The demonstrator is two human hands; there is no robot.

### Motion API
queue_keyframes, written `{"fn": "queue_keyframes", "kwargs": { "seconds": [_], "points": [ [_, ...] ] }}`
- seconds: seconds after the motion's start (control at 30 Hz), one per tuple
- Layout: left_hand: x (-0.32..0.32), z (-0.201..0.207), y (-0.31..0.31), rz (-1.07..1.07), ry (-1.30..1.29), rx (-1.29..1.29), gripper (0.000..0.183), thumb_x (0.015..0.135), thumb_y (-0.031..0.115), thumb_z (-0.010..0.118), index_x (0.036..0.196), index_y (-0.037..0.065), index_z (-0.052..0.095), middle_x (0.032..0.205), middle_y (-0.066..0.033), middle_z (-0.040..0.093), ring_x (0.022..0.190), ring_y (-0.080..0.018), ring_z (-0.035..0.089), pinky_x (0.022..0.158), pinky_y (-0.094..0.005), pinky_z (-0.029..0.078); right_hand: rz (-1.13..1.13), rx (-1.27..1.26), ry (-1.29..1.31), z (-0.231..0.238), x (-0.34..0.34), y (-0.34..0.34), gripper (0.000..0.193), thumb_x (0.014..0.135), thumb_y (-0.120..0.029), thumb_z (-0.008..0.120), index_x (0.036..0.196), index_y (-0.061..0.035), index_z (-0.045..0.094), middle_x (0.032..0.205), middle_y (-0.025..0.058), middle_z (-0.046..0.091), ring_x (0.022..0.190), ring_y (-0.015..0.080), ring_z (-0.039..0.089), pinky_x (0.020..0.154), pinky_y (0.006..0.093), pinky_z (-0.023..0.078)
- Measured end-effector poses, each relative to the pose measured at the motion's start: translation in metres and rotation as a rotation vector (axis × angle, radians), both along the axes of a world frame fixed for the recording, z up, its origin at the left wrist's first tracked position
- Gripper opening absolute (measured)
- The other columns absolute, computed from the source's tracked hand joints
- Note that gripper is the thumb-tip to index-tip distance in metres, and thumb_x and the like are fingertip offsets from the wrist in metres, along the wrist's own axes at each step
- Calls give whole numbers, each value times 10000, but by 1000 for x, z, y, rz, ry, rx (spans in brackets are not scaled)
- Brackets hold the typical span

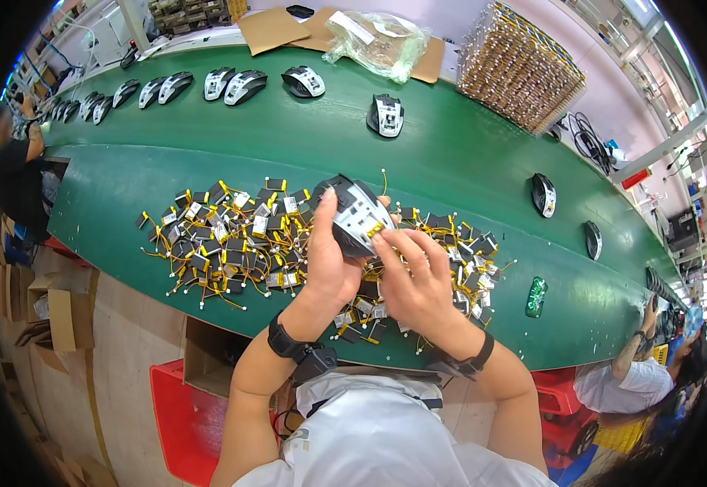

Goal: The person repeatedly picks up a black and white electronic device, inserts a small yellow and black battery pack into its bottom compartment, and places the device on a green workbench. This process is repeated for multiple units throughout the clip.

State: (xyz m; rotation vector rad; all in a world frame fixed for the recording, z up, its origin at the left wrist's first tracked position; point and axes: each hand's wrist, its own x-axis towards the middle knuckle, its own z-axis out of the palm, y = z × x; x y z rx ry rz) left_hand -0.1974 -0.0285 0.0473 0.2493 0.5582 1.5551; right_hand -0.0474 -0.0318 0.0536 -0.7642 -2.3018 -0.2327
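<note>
My left hand is wrapped round a half-open computer mouse, black outside with a white inner frame, tilted above the green table. My right hand has thumb and fingertips together at the mouse's lower right edge, on a small yellow-ended piece that looks like a battery. The fingers hide most of that piece. Below and around both hands lies a loose pile of small wired battery packs, black and silver with yellow ends, thin wires and white plugs.
More opened mice stand along the raised green belt, one mouse straight ahead. A green patterned object lies at the right. Behind are a tall stack of trays, cardboard and plastic wrap. Co-workers sit at both ends; a red bin is below.
</note>
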Motion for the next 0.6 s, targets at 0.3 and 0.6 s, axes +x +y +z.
{"fn": "queue_keyframes", "kwargs": {
  "seconds": [0.3,0.6],
  "points": [
    [9,-2,-1,-51,89,13,474,1024,499,393,1211,97,560,1132,-156,686,967,-221,691,841,-366,567,-69,1,71,8,7,-3,437,667,-11,661,1099,-70,685,1151,54,620,1042,273,566,876,395,448],
    [4,2,-1,-79,116,128,457,1032,409,421,1189,11,583,1089,-169,689,932,-212,708,810,-342,589,158,-683,436,29,27,11,464,733,-93,813,1162,-55,642,1241,165,569,1142,301,578,927,423,496]
  ]
}}
